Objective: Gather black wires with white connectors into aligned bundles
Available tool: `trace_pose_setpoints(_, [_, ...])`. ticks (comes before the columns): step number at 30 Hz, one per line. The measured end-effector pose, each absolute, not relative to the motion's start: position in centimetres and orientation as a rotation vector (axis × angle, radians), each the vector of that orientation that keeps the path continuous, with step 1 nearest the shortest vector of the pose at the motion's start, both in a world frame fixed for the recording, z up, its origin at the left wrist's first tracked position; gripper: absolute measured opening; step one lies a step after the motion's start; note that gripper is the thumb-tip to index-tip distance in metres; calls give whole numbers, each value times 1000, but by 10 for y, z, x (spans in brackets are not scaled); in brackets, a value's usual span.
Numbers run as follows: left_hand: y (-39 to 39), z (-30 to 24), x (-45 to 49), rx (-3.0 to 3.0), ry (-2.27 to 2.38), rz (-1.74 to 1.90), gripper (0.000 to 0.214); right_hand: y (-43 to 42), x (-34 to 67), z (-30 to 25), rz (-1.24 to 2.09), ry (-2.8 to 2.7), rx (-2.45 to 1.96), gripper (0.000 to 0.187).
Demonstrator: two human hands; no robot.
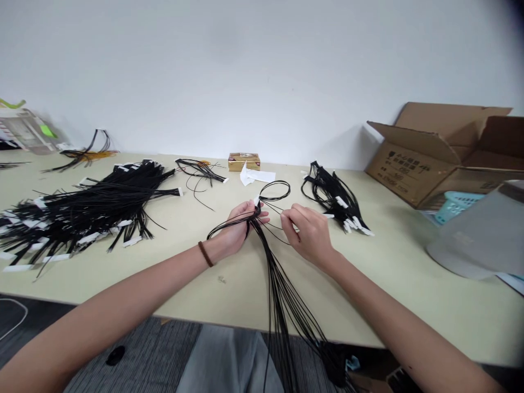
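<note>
My left hand (240,222) is closed around a bundle of thin black wires (272,267) near a small white connector (257,201). From there the wires fan out and hang over the table's front edge. One wire makes a round loop above the connector. To the right, my right hand (307,232) has its fingers pinched beside a thin black wire (275,206) that runs from the bundle to the fingertips. The very tip of the pinch is partly hidden by the fingers.
A big pile of black wire harnesses (123,191) covers the table's left side. Another harness bundle (333,194) lies right of centre. Behind are a gold box (244,162) and white tissue (257,175). An open cardboard box (413,158) and grey bin (478,234) stand right.
</note>
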State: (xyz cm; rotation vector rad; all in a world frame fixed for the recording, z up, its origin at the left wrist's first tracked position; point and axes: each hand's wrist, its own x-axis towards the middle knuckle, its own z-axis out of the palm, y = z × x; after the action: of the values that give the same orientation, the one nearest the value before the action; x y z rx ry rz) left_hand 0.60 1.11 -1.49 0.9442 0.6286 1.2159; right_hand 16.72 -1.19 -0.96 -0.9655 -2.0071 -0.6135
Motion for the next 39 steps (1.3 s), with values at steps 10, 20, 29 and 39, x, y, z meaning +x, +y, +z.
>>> trace_pose_setpoints(10, [13,-16,8,1026,647,1190,17,-10,165,-9,-685,-2035,-1046,14])
trace_pose_setpoints(20, [9,-17,8,1133,603,1071,20,-6,166,-11,-403,-2112,-878,10])
trace_pose_setpoints(29, [11,-20,6,1169,547,1016,18,-4,165,-16,-224,-2047,-847,10])
trace_pose_setpoints(39, [11,-22,5,1119,501,1006,16,-3,166,-15,-229,-2056,-841,10])
